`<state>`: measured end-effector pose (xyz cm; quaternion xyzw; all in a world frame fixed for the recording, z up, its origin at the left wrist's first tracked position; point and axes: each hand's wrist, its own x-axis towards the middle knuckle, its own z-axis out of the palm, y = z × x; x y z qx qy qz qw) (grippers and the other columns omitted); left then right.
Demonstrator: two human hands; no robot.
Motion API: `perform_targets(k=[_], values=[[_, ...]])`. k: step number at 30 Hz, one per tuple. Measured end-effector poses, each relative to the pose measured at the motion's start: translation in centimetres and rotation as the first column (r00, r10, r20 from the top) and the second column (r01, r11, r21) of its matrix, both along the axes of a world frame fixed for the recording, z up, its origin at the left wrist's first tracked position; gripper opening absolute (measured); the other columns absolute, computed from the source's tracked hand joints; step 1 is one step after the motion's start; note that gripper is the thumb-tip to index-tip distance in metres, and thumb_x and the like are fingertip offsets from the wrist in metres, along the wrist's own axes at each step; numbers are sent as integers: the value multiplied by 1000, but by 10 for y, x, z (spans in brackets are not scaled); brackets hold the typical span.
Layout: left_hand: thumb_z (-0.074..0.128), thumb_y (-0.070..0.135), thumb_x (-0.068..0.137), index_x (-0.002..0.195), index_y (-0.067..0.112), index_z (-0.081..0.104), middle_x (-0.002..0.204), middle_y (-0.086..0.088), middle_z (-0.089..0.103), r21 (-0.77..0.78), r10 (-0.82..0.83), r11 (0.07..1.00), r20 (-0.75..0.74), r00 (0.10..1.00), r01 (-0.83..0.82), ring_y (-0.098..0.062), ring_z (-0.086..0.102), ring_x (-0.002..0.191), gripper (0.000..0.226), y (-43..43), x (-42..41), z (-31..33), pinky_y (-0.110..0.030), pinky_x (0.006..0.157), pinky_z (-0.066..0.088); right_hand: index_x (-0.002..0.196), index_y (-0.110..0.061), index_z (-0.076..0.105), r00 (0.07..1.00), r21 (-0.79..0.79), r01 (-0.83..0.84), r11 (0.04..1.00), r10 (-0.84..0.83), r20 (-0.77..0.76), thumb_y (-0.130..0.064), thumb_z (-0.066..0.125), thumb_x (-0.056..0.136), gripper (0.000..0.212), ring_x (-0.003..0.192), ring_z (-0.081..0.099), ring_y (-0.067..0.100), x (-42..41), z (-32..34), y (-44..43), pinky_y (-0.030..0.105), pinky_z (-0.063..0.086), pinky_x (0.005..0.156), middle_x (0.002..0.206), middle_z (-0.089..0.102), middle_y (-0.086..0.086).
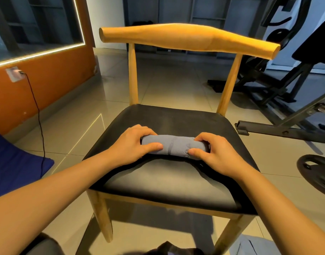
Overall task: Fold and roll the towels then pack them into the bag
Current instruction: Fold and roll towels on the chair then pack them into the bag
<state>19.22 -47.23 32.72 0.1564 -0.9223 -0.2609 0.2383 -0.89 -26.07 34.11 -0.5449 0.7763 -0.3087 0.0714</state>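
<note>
A grey towel [173,145], rolled into a tight cylinder, lies crosswise on the black seat of a wooden chair [176,184]. My left hand [132,144] grips the roll's left end, fingers curled over the top and thumb along the front. My right hand [211,150] grips the right end the same way, thumb pressing the front edge. A dark object at the bottom edge [169,250] could be the bag; I cannot tell.
The chair's curved backrest [187,36] rises behind the seat. A blue cushion [14,162] and a black cable [39,118] lie left. Gym equipment [279,85] and a weight plate [316,172] stand right. Pale cloth [250,245] lies on the floor at bottom right.
</note>
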Motion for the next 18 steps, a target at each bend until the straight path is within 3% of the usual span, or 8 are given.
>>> perform_targets(k=[2, 6, 8, 10, 12, 15, 18], values=[[57, 55, 95, 91, 32, 71, 87, 16, 65, 48, 19, 999, 31, 999, -21, -7, 55, 89, 27, -3, -6, 0, -25, 77, 43, 101, -26, 68, 997, 20, -2, 1000, 0, 82, -44, 67, 93, 19, 87, 63, 8, -3, 3, -3, 24, 52, 73, 94, 68, -12], [45, 53, 102, 67, 32, 55, 76, 8, 53, 56, 98, 993, 134, 986, -107, -12, 49, 78, 43, -10, -24, 0, -32, 74, 38, 94, -24, 65, 994, 69, 72, 995, -77, 76, -48, 51, 101, 29, 83, 61, 15, -10, -4, -19, 31, 49, 70, 87, 66, -7], [43, 54, 102, 78, 27, 61, 85, 5, 58, 78, 150, 982, 213, 966, -169, -13, 53, 84, 41, -12, -32, 3, -32, 76, 41, 100, -25, 62, 991, 72, 135, 988, -136, 10, -53, 44, 102, 33, 88, 59, 18, -13, -12, -29, 35, 50, 76, 96, 62, -5], [39, 58, 101, 99, 24, 63, 97, 5, 62, 80, 197, 970, 283, 939, -228, -14, 58, 92, 42, -11, -36, 6, -34, 82, 47, 120, -25, 60, 982, 66, 190, 980, -190, -8, -54, 41, 102, 38, 104, 59, 20, -13, -17, -38, 42, 51, 90, 115, 60, -2], [33, 57, 103, 102, 18, 62, 97, 0, 63, 58, 218, 966, 340, 915, -252, -19, 59, 92, 48, -11, -40, 10, -37, 82, 47, 130, -25, 59, 979, 46, 204, 978, -205, 18, -51, 41, 104, 41, 115, 56, 23, -13, -18, -43, 46, 49, 99, 125, 61, 0], [29, 54, 105, 96, 3, 65, 97, -15, 66, 83, 194, 964, 428, 883, -252, -30, 63, 94, 63, -13, -45, 18, -38, 81, 48, 110, -29, 67, 986, 13, 162, 987, -162, 40, -48, 38, 104, 35, 105, 59, 22, -14, -19, -42, 46, 52, 91, 111, 67, -4], [31, 70, 99, 98, 2, 72, 101, -14, 70, 147, 137, 958, 524, 841, -248, -26, 66, 94, 80, -13, -41, 26, -35, 88, 50, 104, -26, 67, 988, 15, 139, 990, -140, 59, -42, 40, 106, 32, 98, 60, 19, -11, -15, -33, 41, 52, 85, 102, 68, -5]])
